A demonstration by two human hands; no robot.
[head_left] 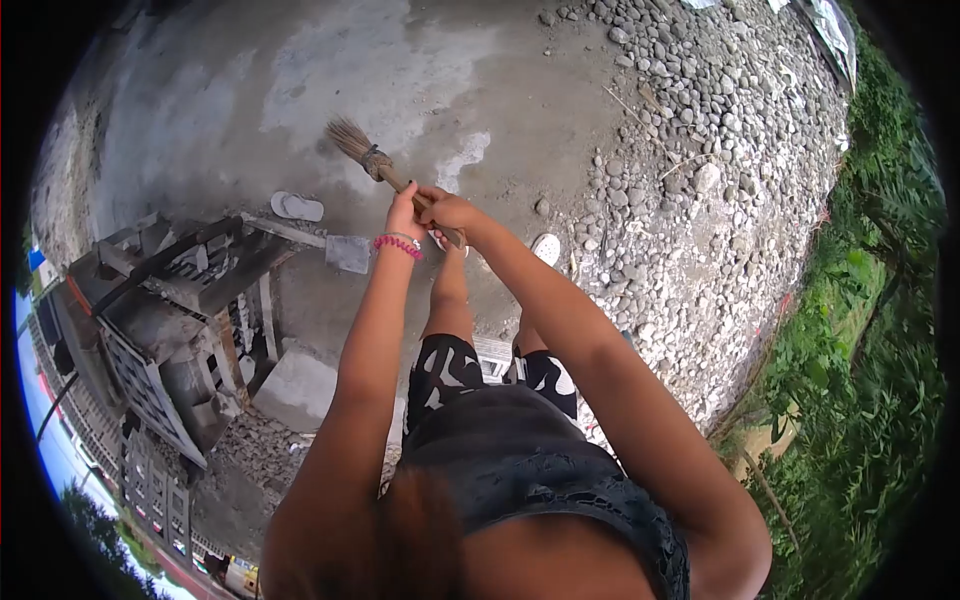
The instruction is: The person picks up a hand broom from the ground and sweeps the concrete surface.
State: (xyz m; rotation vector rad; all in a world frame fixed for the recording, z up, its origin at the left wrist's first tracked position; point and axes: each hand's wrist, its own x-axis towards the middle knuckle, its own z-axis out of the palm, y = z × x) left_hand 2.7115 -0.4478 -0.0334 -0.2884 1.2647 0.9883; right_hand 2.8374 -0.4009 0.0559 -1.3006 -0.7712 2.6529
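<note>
A short stick broom [372,162] is held out in front of me over the concrete ground. Its bristles fan toward the upper left, and a dark band binds them. My left hand [404,212], with a pink coiled band at the wrist, is closed around the handle nearer the bristles. Just beside it, my right hand [448,212] is closed on the handle too, close to its lower end. The two hands are touching or nearly so. The bristles appear raised off the ground, though the exact height is hard to judge.
Loose stones [700,180] spread on the right, bordered by green plants [880,390]. A white slipper [297,206] lies left, near a worn wooden-and-block structure [190,290]. A pale shoe [546,249] is on my foot. Wet-looking patches mark the concrete [250,110].
</note>
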